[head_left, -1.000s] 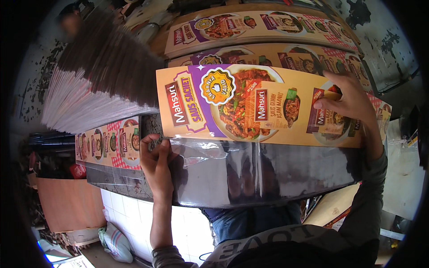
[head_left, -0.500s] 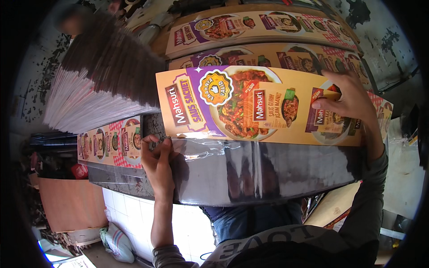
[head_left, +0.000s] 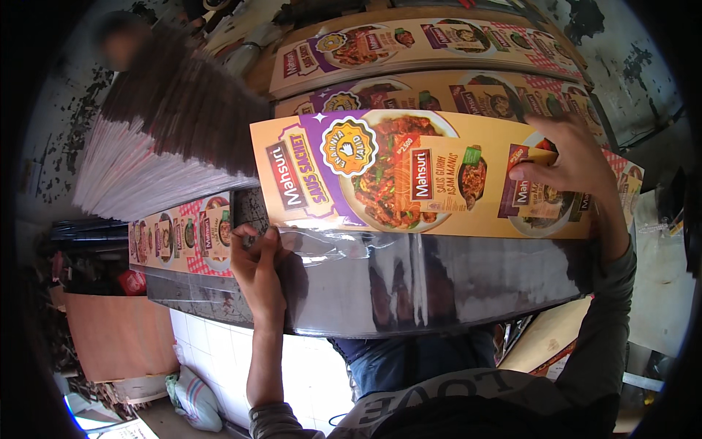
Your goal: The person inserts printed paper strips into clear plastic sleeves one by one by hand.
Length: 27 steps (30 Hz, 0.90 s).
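A long printed cardboard sheet [head_left: 431, 175], orange and purple with food pictures, lies across the work surface in front of me. My right hand [head_left: 567, 161] presses flat on its right end, fingers spread over the print. My left hand [head_left: 256, 267] grips the near left edge, where a glossy clear film [head_left: 409, 282] hangs down from the sheet and reflects the room. More printed sheets of the same kind [head_left: 409, 51] lie behind it.
A tall fanned stack of flat sheets [head_left: 157, 146] rises at the left. Another printed strip [head_left: 179, 238] lies beneath it. A brown cardboard piece [head_left: 110, 336] and a white sack [head_left: 194, 399] sit on the tiled floor lower left. A person is blurred at top left.
The printed sheet has shifted slightly toward me and to the right. Both hands keep their places on it.
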Tool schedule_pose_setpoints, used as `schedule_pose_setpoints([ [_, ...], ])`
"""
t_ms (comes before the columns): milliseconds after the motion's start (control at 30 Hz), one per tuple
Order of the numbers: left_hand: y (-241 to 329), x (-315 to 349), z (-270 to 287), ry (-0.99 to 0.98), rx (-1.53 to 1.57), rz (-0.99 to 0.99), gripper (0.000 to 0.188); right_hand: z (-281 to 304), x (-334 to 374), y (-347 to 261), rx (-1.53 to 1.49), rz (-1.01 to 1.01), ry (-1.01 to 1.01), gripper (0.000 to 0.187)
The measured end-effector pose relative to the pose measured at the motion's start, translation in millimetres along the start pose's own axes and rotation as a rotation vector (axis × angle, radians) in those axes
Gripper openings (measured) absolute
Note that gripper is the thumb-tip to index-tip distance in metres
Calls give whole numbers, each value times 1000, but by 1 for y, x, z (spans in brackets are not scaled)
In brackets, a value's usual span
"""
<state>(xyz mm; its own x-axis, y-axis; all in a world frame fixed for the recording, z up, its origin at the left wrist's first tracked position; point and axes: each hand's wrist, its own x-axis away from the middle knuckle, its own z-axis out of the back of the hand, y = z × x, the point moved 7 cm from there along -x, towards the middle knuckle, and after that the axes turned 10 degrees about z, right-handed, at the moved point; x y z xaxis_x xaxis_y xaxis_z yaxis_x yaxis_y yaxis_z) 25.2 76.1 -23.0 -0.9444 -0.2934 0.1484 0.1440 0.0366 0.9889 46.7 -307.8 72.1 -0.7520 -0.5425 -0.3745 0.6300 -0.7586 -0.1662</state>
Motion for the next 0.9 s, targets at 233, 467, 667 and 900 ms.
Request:
schedule_pose_setpoints([
  [233, 0, 1, -1, -8, 30, -4, 20, 2, 1, -2, -22, 41, 16, 49],
  [467, -1, 2, -2, 7, 3, -16, 17, 4, 3, -5, 35, 44, -11, 49],
  [667, -1, 1, -4, -26, -35, -22, 17, -9, 4, 7, -25, -47, -158, 47],
  [900, -1, -1, -5, -43, 3, -34, 14, -4, 5, 14, -69, -60, -124, 47],
])
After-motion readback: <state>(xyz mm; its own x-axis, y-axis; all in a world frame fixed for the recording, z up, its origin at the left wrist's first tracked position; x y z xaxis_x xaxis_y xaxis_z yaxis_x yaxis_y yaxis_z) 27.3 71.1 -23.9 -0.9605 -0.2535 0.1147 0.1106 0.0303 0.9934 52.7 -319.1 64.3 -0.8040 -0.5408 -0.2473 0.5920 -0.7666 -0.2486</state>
